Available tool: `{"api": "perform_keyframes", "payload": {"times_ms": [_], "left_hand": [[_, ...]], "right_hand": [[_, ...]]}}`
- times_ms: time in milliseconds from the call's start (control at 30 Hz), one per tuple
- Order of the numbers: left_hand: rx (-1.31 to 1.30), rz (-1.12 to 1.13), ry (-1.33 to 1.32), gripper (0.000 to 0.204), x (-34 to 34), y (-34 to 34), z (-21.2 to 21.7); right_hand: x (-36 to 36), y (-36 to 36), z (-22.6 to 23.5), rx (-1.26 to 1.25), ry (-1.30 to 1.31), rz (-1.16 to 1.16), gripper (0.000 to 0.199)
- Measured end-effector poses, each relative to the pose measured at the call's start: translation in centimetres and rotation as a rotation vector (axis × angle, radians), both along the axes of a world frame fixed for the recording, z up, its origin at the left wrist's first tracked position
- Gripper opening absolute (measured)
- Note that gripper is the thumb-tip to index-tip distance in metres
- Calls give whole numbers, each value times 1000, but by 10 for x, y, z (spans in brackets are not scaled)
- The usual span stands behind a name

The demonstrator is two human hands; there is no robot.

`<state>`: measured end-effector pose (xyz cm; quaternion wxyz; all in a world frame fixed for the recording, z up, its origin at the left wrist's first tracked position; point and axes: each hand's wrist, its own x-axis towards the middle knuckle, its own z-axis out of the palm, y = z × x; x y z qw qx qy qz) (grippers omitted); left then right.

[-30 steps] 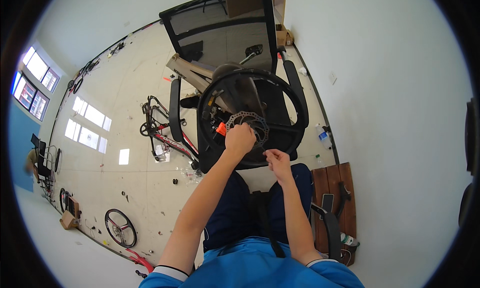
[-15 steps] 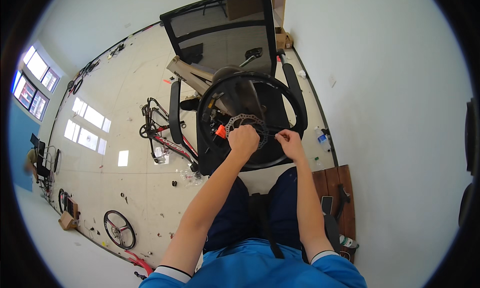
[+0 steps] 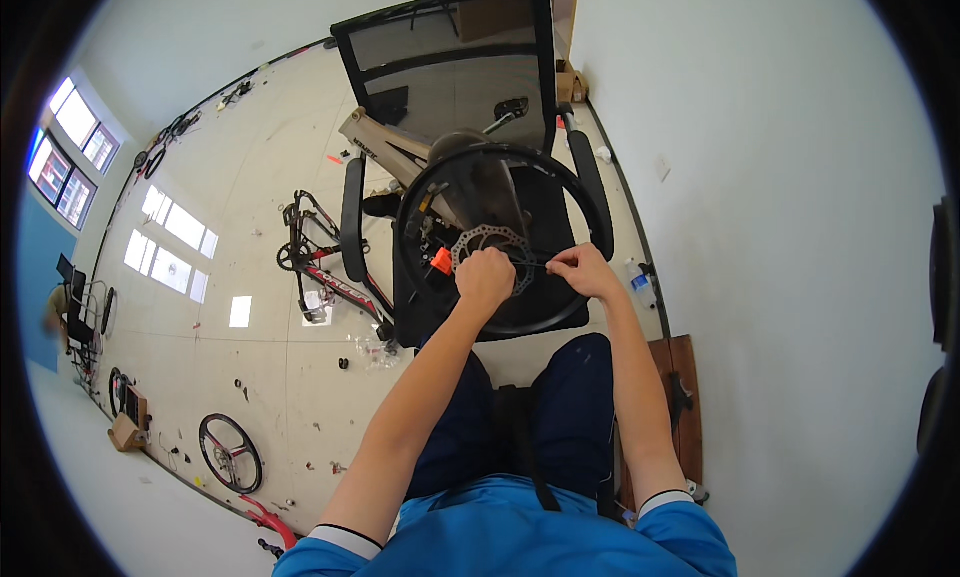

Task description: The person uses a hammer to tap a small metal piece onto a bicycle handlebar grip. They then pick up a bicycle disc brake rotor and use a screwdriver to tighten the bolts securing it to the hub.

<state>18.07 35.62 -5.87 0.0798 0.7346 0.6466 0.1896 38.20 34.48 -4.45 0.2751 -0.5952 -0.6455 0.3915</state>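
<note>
Black mesh is filling the middle, and that's one office chair (image 3: 460, 87)! Two bicycle frames are showing clearly: one red-and-black frame (image 3: 340, 285) is lying on the floor to the left, one beige frame (image 3: 390, 149) is slanting across the chair. Two wheels are standing out: a black wheel (image 3: 500, 151) is lying over the seat, a dark-rimmed wheel (image 3: 230, 455) is resting on the floor at lower left. One wooden board (image 3: 688, 427) is sitting to the right. Two bare hands are working over the black wheel, the left hand (image 3: 488, 280) and the right hand (image 3: 590, 273), with one perforated metal disc (image 3: 468, 241) sitting near its middle. One orange piece (image 3: 441, 261) is showing just left of that disc.

And since a second ago? The right forearm (image 3: 640, 397) is now covering the phone seen earlier on the board; the right hand is sitting higher, level with the disc instead of below it. The left hand is keeping its place.

On the grip: the left hand is curling over the disc's centre, its fingertips hiding, so I'm not managing to tell what they're holding. The right thumb and fingertips are pressing together, pinching what seems the outer end of a slim dark rod (image 3: 537, 265). That rod is running leftward to the disc, which is lying beneath the left hand.
</note>
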Motion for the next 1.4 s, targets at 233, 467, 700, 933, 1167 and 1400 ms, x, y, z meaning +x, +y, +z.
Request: {"api": "perform_keyframes", "payload": {"times_ms": [233,467,700,933,1167,1400], "left_hand": [[-101,61,-58,34,-1,4,-4],[-252,61,-403,43,-20,14,-8],[-200,-135,-506,27,-38,2,4],[174,-300,-302,12,-39,-4,1],[469,-337,-319,8,-68,-5,7],[522,-547,-123,14,-86,3,-11]], "right_hand": [[-8,16,25,167,-138,50,18],[-41,50,86,150,-347,163,17],[-53,63,89,227,-373,202,20],[-51,75,90,142,-345,254,21],[-30,-2,46,193,74,95,20],[-82,-67,-7,477,170,-239,8]]}}
